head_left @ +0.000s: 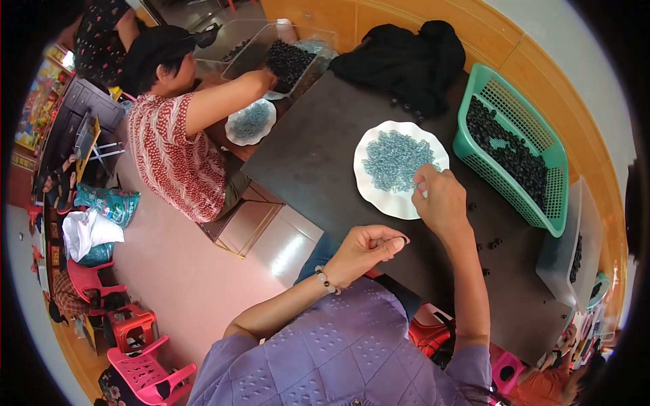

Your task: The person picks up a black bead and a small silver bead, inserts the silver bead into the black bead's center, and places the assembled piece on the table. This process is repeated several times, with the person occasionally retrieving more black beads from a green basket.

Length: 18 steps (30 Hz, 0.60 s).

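1. A single head-worn fisheye view is given, looking steeply down from close above the dark rectangular surface [318,155].
2. The wearer's forearms are seen entering from the lower edge; straight edges are bent near the rim.

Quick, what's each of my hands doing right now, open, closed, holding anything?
Left hand: closed, fingertips pinched together; what they hold is too small to tell.
Right hand: fingers curled, picking at the pale blue beads on the white plate; grip cannot be told.
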{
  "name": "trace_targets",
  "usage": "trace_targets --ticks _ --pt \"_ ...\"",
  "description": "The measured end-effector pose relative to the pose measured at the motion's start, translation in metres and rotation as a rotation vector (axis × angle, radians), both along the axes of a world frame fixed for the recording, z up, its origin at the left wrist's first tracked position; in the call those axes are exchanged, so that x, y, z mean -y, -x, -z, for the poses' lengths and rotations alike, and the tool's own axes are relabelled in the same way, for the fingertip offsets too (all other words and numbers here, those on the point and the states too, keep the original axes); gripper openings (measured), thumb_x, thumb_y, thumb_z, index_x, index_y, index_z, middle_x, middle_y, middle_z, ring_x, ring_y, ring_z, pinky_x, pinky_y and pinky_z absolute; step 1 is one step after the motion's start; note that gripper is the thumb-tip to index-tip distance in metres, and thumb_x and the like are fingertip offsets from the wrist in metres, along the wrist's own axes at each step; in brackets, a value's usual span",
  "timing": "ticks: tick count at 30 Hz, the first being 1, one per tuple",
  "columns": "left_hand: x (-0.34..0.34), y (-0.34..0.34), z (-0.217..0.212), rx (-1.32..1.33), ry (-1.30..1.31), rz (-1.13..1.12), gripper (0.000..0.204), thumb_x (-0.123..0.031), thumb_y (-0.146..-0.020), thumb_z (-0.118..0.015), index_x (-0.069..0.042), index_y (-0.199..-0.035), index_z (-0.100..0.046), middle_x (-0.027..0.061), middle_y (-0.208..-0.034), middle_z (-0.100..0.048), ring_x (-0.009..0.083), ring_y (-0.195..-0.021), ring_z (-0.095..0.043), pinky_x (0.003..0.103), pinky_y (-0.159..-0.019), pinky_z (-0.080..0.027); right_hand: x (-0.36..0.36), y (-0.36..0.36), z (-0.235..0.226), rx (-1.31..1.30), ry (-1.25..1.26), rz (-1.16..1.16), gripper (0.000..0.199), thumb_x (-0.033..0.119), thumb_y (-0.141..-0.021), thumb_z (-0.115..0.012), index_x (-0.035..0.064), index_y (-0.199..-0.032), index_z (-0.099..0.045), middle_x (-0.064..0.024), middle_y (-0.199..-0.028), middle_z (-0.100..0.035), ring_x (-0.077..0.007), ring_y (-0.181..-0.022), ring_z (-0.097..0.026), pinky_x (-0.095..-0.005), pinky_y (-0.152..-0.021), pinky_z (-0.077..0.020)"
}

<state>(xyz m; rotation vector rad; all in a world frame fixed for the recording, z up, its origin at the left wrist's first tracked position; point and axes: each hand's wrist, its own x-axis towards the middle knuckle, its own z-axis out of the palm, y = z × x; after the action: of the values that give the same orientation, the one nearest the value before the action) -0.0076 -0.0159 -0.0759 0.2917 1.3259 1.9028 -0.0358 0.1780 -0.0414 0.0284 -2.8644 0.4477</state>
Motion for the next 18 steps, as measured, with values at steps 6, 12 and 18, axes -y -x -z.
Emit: trace_targets --ticks 6,12,18 --pt "0.004 0.009 -0.004 0.0 -0.047 -0.104 0.024 -0.02 -0.091 -0.062 -0.001 -0.105 -0.066 0.0028 -0.091 -0.065 0.0049 -0.071 -0.053 0.02 -0.067 -0.045 -0.014 -0.012 -0.009 0.14 0.763 -0.049 0.021 0.006 -0.084 -0.063 0.0028 -0.104 -0.068 -0.0022 -0.081 -0.066 -0.0075 -0.077 -0.056 -0.0246 -0.067 -0.0446" --pt "0.002 0.023 -0.009 0.133 -0.128 -0.119 0.026 -0.024 -0.092 -0.061 -0.001 -0.104 -0.065 0.0025 -0.091 -0.064 0.0054 -0.07 -0.053 0.021 -0.067 -0.044 -0.017 -0.02 -0.018 0.237 1.294 -0.068 0.019 0.006 -0.085 -0.066 -0.0004 -0.102 -0.068 -0.005 -0.09 -0.068 -0.009 -0.083 -0.062 -0.0209 -0.07 -0.044" --pt "-0.005 0.035 -0.015 0.197 -0.169 -0.142 0.028 -0.025 -0.092 -0.061 -0.001 -0.107 -0.063 0.0035 -0.094 -0.065 0.0067 -0.071 -0.057 0.021 -0.067 -0.046 -0.018 -0.015 -0.01 0.205 1.329 -0.035 0.017 0.006 -0.084 -0.067 -0.0008 -0.1 -0.066 -0.0063 -0.09 -0.069 -0.0114 -0.086 -0.065 -0.0202 -0.069 -0.0439"
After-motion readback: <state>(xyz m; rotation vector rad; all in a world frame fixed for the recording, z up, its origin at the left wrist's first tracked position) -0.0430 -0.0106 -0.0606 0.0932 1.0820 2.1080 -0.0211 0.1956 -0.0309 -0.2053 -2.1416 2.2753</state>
